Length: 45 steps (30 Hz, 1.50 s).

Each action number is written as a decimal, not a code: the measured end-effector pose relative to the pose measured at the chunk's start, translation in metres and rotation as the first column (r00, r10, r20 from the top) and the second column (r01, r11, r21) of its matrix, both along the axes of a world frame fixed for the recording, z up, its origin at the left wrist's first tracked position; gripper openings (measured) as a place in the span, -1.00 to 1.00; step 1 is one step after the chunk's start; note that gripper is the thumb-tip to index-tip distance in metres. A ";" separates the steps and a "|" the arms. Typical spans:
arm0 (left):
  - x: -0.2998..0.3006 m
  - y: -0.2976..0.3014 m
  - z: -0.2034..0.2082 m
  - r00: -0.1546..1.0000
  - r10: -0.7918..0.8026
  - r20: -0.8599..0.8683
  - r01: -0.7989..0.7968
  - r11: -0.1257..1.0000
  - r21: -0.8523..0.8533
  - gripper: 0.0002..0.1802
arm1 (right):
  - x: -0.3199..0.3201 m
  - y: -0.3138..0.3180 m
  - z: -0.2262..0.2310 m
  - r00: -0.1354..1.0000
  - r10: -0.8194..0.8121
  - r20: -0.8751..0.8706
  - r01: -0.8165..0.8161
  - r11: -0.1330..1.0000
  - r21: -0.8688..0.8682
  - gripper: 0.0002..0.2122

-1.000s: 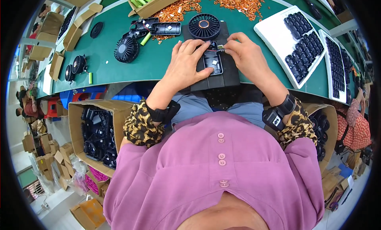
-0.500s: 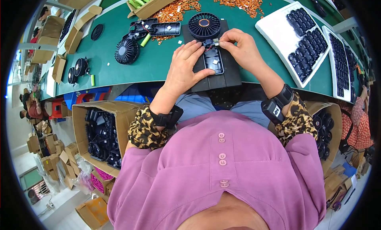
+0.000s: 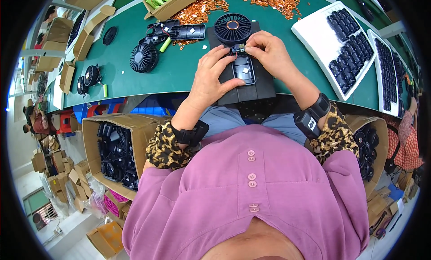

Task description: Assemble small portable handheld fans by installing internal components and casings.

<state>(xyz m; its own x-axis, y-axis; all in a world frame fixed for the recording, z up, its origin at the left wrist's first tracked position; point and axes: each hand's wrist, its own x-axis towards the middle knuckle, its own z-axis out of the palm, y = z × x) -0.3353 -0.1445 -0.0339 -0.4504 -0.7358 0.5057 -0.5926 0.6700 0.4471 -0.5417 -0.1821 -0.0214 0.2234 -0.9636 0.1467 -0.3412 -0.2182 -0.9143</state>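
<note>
A black handheld fan lies face up on a dark block (image 3: 262, 87), with its round slotted head (image 3: 232, 28) at the far end and its hollow handle shell (image 3: 244, 72) toward me. My left hand (image 3: 208, 74) steadies the handle from the left, thumb along the near edge and fingertips near the top. At the joint below the head sits a small circuit board (image 3: 238, 48) with thin red wires. My right hand (image 3: 271, 56) pinches this board's right side between thumb and forefinger. A small white square lies inside the shell.
Left on the green table are another opened fan (image 3: 143, 58), a green battery cell (image 3: 165, 44) and small fans (image 3: 91, 74). Behind lie orange parts (image 3: 197, 8) and a carton of green cells (image 3: 173, 4). White trays (image 3: 314, 31) of black parts stand right; cartons (image 3: 101, 130) flank my lap.
My right fingertips and the circuit board have shifted slightly, and the board now sits closer against the handle's top. My left hand keeps its hold; the whole view has drifted a little.
</note>
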 end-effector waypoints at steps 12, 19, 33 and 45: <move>0.002 0.001 -0.001 1.000 0.014 -0.008 -0.014 0.999 0.035 -0.34 | -0.004 0.006 0.011 0.998 0.001 -0.061 -0.006 0.996 -0.088 -0.94; 0.001 0.002 0.000 1.000 0.017 0.022 -0.017 1.000 -0.012 -0.38 | 0.009 0.005 0.006 0.994 -0.024 -0.105 0.018 0.998 -0.065 -0.93; 0.001 0.003 -0.004 0.999 0.027 -0.037 -0.029 0.999 -0.029 -0.39 | 0.014 0.006 -0.002 0.985 -0.065 -0.161 0.036 0.984 -0.176 -0.94; 0.001 0.002 -0.001 0.999 0.011 -0.043 -0.011 1.000 0.000 -0.42 | 0.015 0.006 -0.001 0.985 -0.041 -0.170 0.005 0.978 -0.207 -0.95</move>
<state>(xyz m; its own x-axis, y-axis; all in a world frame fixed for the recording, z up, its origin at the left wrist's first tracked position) -0.3339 -0.1422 -0.0347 -0.4202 -0.7402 0.5250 -0.5799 0.6640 0.4720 -0.5271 -0.1763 -0.0226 0.2403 -0.9223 0.3027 -0.4970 -0.3848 -0.7778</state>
